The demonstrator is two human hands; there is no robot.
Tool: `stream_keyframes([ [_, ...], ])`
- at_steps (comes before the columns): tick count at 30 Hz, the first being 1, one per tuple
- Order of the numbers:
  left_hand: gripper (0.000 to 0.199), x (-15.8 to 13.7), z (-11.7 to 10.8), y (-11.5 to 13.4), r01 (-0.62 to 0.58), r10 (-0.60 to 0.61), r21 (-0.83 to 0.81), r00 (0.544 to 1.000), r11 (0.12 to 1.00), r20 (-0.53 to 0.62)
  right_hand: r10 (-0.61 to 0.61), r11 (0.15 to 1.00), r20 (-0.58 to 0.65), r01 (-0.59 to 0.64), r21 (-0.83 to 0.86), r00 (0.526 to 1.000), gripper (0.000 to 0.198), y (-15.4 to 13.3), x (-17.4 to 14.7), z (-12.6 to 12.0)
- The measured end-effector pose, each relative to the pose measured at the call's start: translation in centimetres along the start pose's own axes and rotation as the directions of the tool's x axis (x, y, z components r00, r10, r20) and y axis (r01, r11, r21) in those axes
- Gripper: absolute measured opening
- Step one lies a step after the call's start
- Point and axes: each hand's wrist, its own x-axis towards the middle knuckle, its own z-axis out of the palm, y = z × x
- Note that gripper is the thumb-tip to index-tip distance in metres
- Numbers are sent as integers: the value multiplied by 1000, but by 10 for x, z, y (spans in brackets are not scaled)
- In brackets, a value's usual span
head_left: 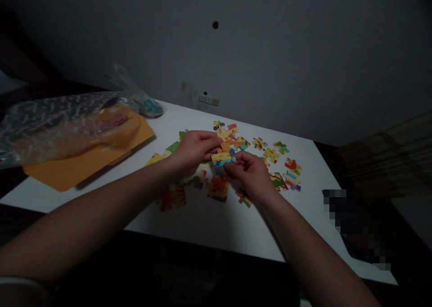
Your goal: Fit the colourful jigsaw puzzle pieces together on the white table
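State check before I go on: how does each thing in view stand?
Held puzzle piece: pinched in the right hand, printed side showing.
Right hand: closed on that piece.
Left hand: fingers bent among the pieces; grip unclear.
Other pieces: spread on the table, some apart.
Orange packaging: partly covered by clear plastic.
Clear plastic: crumpled.
Wall socket: no plug showing.

I saw the white rectangular table (310, 194) before the grey wall (286, 64); colourful cardboard puzzle pieces (218, 187) lay scattered across its middle; leftward lay an orange paper envelope (77, 169), under a crinkled clear plastic bag (40, 118); behind these sat a smaller clear plastic bag (148, 104).
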Motion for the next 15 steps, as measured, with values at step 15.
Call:
stream_keyframes([
  [15, 26, 0, 3, 5, 66, -69, -66, 996, 996, -52, -87, 994, -60, 83, -76, 994, 27, -4, 1, -4],
])
